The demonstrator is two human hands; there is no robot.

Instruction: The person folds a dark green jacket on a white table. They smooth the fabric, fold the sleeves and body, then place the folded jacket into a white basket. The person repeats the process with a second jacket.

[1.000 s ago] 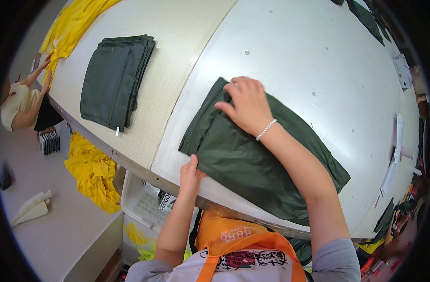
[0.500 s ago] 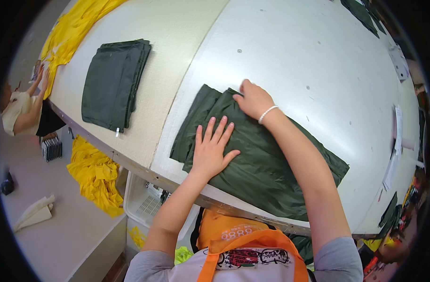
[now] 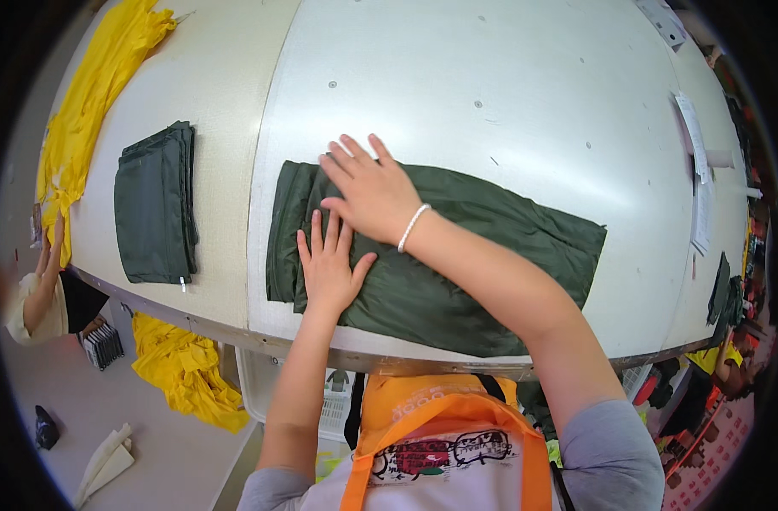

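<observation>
A dark green garment (image 3: 483, 247) of thin fabric lies partly folded on the white table, its left end layered in a fold. My left hand (image 3: 328, 268) rests flat on that folded end, fingers apart and pointing away from me. Just beyond it, my right hand (image 3: 370, 192) is spread over the fabric near the far edge, its fingertips reaching past the cloth. A white beaded bracelet (image 3: 413, 227) circles my right wrist. Neither hand grips anything. To the left sits a neat stack of folded dark green garments (image 3: 155, 209) with a small white tag.
Yellow fabric (image 3: 87, 111) drapes over the table's far left, where another person's hands (image 3: 53, 243) touch it. More yellow cloth (image 3: 180, 366) hangs below the table edge, near a white plastic crate (image 3: 257, 375). Papers (image 3: 697, 170) lie along the right side of the white table (image 3: 457, 51).
My right hand has let go of the garment's far edge and now lies spread on it. My left hand stays flat on the cloth. The view has turned, so the table appears rotated.
</observation>
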